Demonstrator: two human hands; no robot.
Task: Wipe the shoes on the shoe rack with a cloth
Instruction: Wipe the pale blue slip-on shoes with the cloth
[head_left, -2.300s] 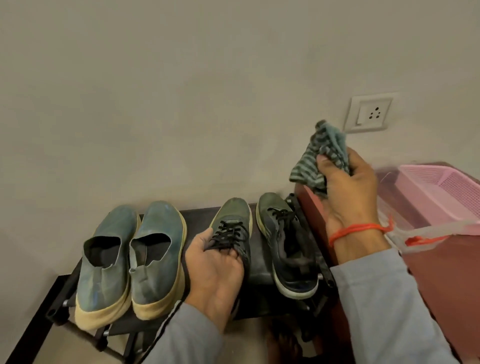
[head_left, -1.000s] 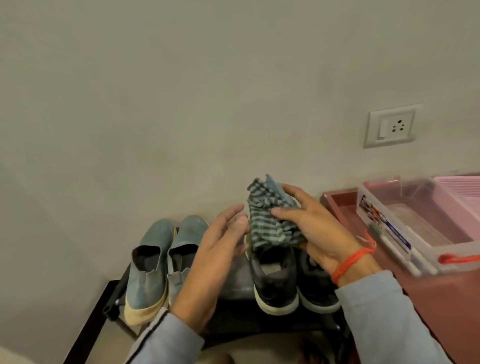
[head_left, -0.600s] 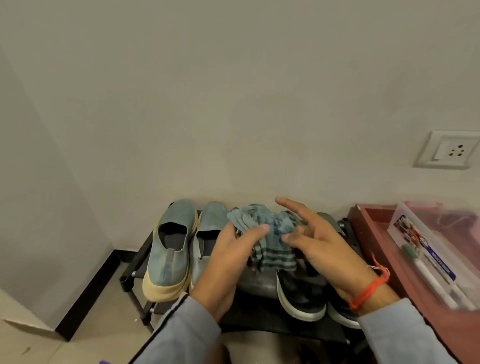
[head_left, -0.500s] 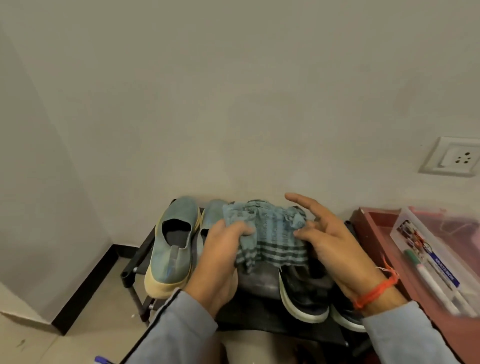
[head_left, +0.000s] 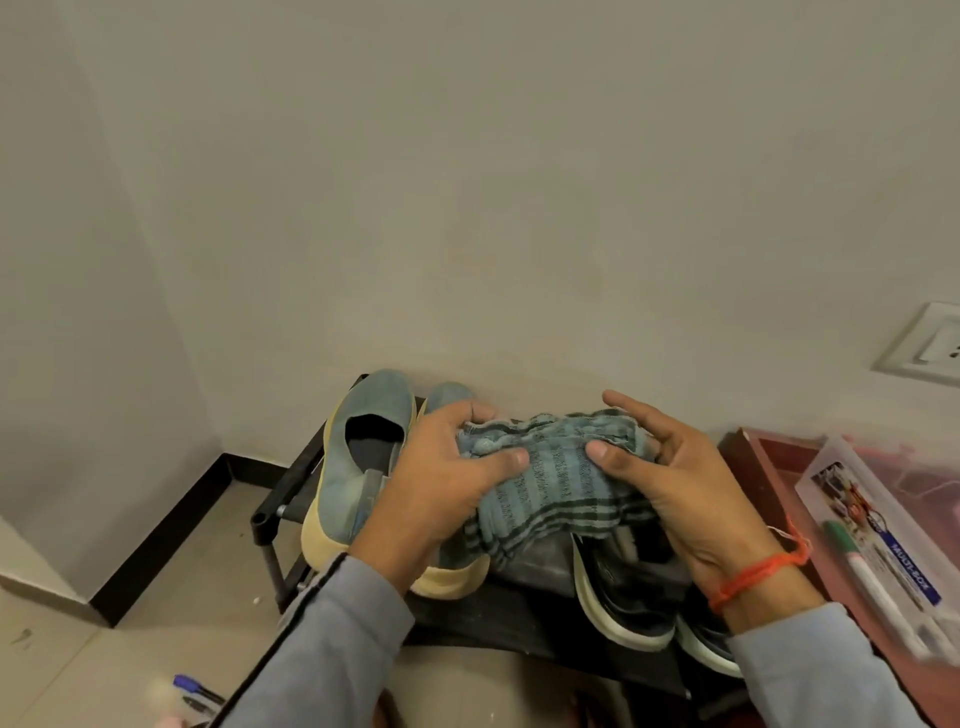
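Grey sleeves (head_left: 332, 639) enter from the bottom edge, red thread band (head_left: 753, 577) on the right wrist. Both hands hold one striped blue-grey cloth (head_left: 550, 483) stretched between them: left hand (head_left: 441, 483) grips its left end, thumb pressed on top and fingers curled over the far edge; right hand (head_left: 675, 478) pinches the right end with thumb on top, forefinger raised and straight. Just below the held cloth sits the black shoe rack (head_left: 519, 618). Dark sneakers with white soles (head_left: 623, 597) lie under the right hand, partly hidden. Blue slip-on shoes with cream soles (head_left: 353, 467) sit under and left of the left hand. Right of the right hand, a clear plastic box (head_left: 883, 545) with markers on a red-brown surface (head_left: 763, 457). Beyond the cloth, plain wall (head_left: 467, 182), socket (head_left: 930, 343) up at right
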